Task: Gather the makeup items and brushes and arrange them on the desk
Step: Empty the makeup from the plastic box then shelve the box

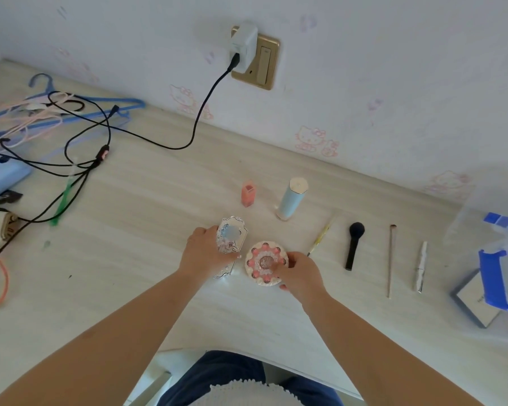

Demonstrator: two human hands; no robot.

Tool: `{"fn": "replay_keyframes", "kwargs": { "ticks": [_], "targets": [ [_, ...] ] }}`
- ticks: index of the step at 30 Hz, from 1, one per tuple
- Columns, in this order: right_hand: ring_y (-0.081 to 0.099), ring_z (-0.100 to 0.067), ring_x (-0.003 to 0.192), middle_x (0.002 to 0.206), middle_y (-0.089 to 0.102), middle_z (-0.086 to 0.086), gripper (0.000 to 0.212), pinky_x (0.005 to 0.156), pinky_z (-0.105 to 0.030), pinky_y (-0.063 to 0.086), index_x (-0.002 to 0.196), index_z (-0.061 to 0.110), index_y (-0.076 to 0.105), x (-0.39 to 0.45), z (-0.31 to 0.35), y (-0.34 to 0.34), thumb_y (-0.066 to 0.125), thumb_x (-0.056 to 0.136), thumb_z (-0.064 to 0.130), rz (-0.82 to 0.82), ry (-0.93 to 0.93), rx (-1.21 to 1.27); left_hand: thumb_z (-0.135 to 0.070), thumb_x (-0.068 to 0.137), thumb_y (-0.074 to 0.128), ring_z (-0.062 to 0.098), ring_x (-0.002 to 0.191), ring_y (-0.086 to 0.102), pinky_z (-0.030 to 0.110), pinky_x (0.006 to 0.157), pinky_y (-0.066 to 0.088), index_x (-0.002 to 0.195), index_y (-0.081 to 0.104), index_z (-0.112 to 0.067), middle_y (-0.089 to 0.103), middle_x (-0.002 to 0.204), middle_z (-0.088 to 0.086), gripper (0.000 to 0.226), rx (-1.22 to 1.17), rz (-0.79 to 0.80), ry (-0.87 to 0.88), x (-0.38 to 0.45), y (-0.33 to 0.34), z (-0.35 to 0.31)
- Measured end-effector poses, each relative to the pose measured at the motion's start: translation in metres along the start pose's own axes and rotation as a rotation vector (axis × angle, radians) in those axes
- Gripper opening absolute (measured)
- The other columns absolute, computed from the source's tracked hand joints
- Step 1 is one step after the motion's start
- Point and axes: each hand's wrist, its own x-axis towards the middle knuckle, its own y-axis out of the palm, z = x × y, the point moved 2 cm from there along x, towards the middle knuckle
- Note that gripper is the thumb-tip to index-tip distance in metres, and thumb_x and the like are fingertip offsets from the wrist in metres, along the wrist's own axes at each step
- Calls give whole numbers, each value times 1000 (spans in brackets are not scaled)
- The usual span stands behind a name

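Observation:
My left hand grips an ornate silver palette that lies on the desk. Beside it, my right hand holds a round pink-and-white compact by its right rim. Behind them stand a small orange bottle and a pale blue tube. To the right, in a row, lie a thin yellow-handled brush, a black powder brush, a long slim brush and a silver pencil-like stick.
Tangled black cables, hangers and a blue box crowd the desk's left side. A charger is plugged into the wall socket. A clear bag with blue parts and a square box sit at the right edge.

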Motion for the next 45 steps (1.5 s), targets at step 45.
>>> {"fn": "replay_keyframes", "kwargs": {
  "ticks": [45],
  "targets": [
    [59, -12, 97, 99, 62, 9, 14, 92, -36, 52, 98, 40, 58, -68, -11, -115, 57, 90, 28, -153, -324, 382, -16, 85, 67, 4, 100, 60, 29, 89, 47, 97, 59, -41, 65, 102, -8, 29, -527, -30, 369, -98, 35, -141]
  ]
}}
